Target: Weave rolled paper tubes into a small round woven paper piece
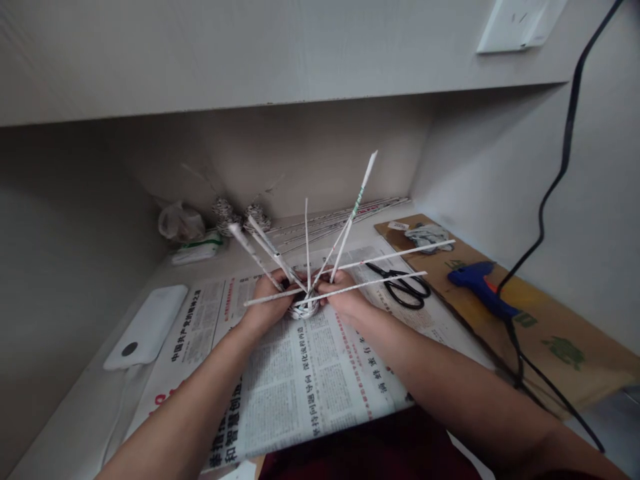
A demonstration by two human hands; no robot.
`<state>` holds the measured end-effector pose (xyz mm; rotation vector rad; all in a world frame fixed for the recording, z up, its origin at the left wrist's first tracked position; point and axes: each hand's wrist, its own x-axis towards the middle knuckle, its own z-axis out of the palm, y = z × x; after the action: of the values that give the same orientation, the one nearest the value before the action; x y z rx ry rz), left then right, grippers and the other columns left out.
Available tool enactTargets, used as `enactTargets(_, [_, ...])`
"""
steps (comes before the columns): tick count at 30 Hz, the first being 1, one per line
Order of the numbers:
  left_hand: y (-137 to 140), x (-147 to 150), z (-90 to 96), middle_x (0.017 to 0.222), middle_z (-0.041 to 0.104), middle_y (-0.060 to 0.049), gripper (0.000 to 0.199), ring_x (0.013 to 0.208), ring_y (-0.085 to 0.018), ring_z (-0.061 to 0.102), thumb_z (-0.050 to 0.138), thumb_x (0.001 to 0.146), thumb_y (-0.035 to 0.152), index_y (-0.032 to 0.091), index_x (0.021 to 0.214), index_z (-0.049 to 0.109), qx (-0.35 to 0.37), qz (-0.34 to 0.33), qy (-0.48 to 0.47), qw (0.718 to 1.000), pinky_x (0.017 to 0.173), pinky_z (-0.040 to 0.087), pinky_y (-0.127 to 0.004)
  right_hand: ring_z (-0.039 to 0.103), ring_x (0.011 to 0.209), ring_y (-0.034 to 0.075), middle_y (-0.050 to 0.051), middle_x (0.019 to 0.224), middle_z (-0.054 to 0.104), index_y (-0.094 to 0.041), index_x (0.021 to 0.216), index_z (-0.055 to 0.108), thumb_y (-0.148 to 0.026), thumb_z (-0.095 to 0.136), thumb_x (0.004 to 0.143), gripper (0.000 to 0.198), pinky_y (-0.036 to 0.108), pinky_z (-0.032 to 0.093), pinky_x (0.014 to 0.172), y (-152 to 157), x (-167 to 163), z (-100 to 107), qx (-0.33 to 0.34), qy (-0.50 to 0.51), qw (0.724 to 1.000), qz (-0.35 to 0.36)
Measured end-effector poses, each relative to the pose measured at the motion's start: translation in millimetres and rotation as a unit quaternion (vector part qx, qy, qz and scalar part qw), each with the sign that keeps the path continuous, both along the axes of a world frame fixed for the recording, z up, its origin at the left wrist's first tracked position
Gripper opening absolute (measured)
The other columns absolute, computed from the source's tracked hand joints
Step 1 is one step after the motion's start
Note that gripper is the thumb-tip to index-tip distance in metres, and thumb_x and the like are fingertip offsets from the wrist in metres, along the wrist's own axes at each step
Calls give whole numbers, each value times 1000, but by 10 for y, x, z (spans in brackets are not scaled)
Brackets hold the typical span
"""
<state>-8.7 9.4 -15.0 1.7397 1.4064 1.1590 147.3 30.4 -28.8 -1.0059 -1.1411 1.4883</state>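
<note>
Basket [304, 310], judged part-woven, is gripped by left hand [269, 300] and right hand [346, 295]; sticks [359, 193] from nine to three o'clock are left unwoven.

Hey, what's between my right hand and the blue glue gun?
The head view shows the scissors lying on the newspaper between your right hand and the glue gun, then some cardboard; two paper sticks also jut across.
</note>
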Motion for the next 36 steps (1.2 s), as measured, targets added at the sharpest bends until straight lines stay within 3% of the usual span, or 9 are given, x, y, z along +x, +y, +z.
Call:
enactTargets(3, [-13,-10,-14,91,79,-9,17,82,-24,72,63,80,22,19,88,78,22,30,53,998,76,56,-36,43,39,7,-6,50,57,-18,69,61,-21,70,63,12,20,33,38,-18,0,36,-39,22,999,-9])
enactTargets(7, [-31,7,-30,87,78,-6,19,79,-23,72,61,80,18,21,88,78,46,65,110,991,75,55,-34,43,38,7,-7,50,57,-18,68,60,-18,67,60,10,21,32,38,-40,2,100,-43,41,998,-4])
enactTargets(14, [-37,-17,14,89,79,-5,22,83,-23,73,60,81,16,22,89,80,69,39,158,984,79,54,-32,47,42,8,-6,51,58,-18,67,62,-15,62,57,10,20,35,39,-50,33,177,-51,66,996,-22])
enactTargets(18, [-64,-1,58,87,79,-6,20,81,-23,72,61,81,19,20,88,80,67,48,155,984,76,54,-32,53,49,9,-5,58,59,-18,72,62,-16,68,60,13,20,43,44,-15,55,211,-80,129,987,-51])
enactTargets(21, [-87,16,74,87,78,-8,19,80,-25,72,62,81,20,21,88,80,76,67,154,983,75,54,-34,55,49,10,-4,59,58,-19,74,58,-26,75,68,19,21,46,43,9,84,240,-107,145,979,-91])
enactTargets(24, [-105,23,79,87,78,-8,20,79,-24,72,62,82,21,22,91,79,82,93,162,979,74,54,-34,48,41,9,-4,54,55,-19,66,54,-42,79,71,34,20,33,33,-7,122,269,-130,44,988,-66])
enactTargets(27, [-116,27,89,84,76,-7,18,78,-22,71,62,81,21,21,87,79,96,107,187,972,74,53,-32,42,38,7,-3,50,54,-18,61,57,-48,76,74,38,20,23,32,-57,134,279,-84,-56,995,9])
enactTargets(32, [-130,45,122,84,74,-7,15,81,-22,69,64,78,17,21,83,78,122,112,227,960,77,52,-32,51,50,9,-4,58,62,-17,76,70,-26,69,76,9,21,41,52,-97,103,237,33,-87,995,19])
enactTargets(36, [-137,59,147,85,74,-9,14,84,-25,68,64,78,17,20,82,77,109,111,241,958,76,51,-34,55,58,10,-5,62,61,-19,72,66,-19,64,72,2,21,42,58,-105,107,219,109,-66,990,56])
